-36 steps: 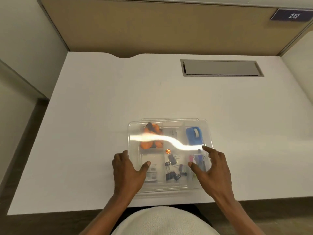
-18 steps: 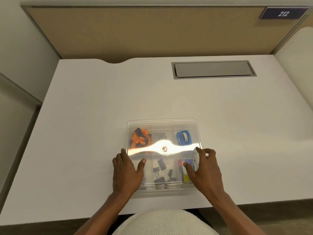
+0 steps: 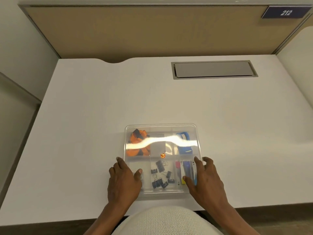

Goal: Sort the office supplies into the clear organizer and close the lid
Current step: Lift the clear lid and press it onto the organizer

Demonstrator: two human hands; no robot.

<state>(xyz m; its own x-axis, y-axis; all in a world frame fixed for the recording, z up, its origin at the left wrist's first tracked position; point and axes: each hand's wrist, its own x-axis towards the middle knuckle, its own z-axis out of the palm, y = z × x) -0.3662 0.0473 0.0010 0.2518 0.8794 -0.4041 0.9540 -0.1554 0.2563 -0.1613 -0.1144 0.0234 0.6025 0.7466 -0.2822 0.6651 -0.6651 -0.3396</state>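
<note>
The clear organizer (image 3: 160,125) sits near the front edge of the white desk with its lid down; glare streaks across the lid. Through the lid I see orange and black items (image 3: 137,150) at back left, a blue tape dispenser (image 3: 183,148) at back right, black binder clips (image 3: 160,175) at front middle, and coloured slim items (image 3: 183,168) at front right. My left hand (image 3: 123,182) lies flat on the front left corner, thumb on the lid. My right hand (image 3: 206,182) lies on the front right corner, fingers spread along the edge.
A grey cable hatch (image 3: 213,69) is set into the desk at back right. A beige partition (image 3: 152,31) with a "212" sign (image 3: 286,12) closes off the back. White walls stand at both sides. The desk's front edge runs just behind my wrists.
The view has shifted and the organizer now looks square to me. Both hands stay on the front corners of the lid; the right hand has slid slightly toward the right edge.
</note>
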